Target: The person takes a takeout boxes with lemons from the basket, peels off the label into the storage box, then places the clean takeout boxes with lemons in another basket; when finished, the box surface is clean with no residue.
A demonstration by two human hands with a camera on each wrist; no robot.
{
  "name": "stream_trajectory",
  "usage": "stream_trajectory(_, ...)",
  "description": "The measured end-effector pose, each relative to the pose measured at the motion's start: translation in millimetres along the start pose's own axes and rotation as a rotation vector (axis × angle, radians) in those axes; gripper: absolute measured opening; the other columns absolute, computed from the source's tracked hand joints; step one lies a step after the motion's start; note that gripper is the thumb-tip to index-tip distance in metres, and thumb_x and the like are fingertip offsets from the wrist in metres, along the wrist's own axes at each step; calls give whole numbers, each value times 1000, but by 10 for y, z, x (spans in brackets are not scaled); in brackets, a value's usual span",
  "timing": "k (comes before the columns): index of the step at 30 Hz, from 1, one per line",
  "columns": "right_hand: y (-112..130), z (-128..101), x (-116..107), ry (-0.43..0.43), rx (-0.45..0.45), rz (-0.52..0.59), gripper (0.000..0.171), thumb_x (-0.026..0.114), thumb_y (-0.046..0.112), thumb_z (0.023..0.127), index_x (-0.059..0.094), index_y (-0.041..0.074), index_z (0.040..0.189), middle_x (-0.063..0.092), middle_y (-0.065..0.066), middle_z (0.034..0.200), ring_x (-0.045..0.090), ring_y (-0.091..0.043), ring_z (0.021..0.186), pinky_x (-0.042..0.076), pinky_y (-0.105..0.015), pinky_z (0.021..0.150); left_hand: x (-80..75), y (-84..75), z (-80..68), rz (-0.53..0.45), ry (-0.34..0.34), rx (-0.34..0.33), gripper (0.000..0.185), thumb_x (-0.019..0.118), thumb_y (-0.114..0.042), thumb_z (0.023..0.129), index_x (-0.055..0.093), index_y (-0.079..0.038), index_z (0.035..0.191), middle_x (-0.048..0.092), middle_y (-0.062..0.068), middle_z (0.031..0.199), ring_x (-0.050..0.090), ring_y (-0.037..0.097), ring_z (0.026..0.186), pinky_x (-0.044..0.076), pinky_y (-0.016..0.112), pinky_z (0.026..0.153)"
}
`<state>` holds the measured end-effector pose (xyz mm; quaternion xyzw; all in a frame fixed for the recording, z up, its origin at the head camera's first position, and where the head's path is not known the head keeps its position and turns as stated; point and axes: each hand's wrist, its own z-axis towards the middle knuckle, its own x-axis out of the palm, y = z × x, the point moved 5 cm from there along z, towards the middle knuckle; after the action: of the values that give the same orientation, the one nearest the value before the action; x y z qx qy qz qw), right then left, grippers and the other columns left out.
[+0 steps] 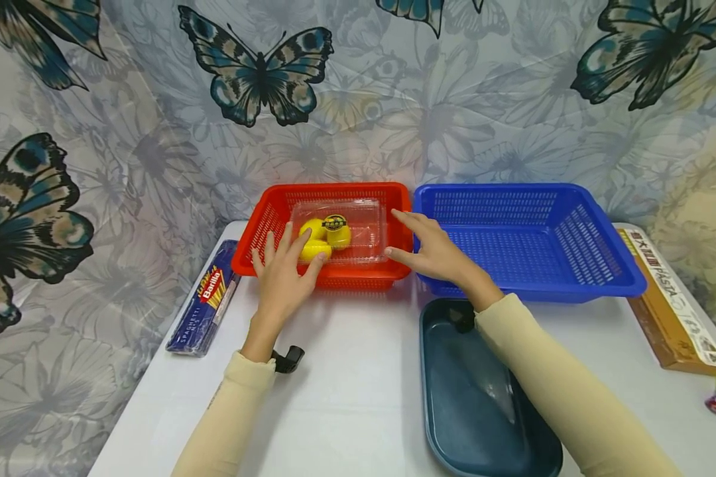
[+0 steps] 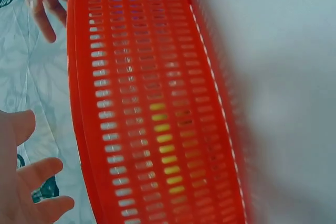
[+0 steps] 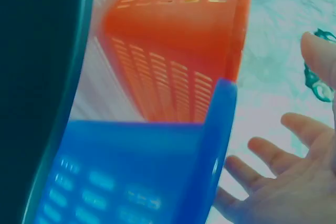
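A clear plastic clamshell box (image 1: 366,232) lies in the red basket (image 1: 280,195), with several yellow pieces (image 1: 314,250) showing through its lid beneath a black and yellow label. Over the basket's front left part, my left hand (image 1: 286,275) is spread, fingers apart and holding nothing. My right hand (image 1: 432,248) reaches over the basket's right rim, its thumb and fingers extended and empty. In the left wrist view, the left fingers stand above the red basket's rim. The right wrist view has the right fingers (image 3: 273,156) spread beside the blue basket's rim.
A blue basket (image 1: 501,232) stands to the right of the red one. Below my right forearm is a dark teal tray (image 1: 471,391). A blue spaghetti pack (image 1: 205,298) lies at the left and a brown pasta box (image 1: 671,305) at the right. A patterned cloth hangs behind.
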<state>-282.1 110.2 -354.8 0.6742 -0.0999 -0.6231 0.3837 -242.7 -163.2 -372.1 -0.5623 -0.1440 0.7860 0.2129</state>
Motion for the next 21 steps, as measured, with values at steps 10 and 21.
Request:
stream_trajectory(10, 145, 287, 110, 33, -2, -39, 70, 70, 27, 96, 40, 11, 156, 46, -20, 155, 40, -40, 144, 36, -61, 118, -125, 302, -56, -66, -74, -65, 55, 56, -40, 102, 52, -16, 151, 32, 12, 167, 18, 48, 155, -2, 75, 119)
stream_trajectory(21, 217, 544, 192, 87, 42, -122, 63, 68, 26, 97, 45, 8, 153, 52, -20, 152, 50, -40, 140, 39, -61, 115, -219, 670, -67, -97, -146, -171, 54, 59, -37, 101, 54, -14, 149, 38, 12, 164, 22, 43, 155, 0, 74, 120)
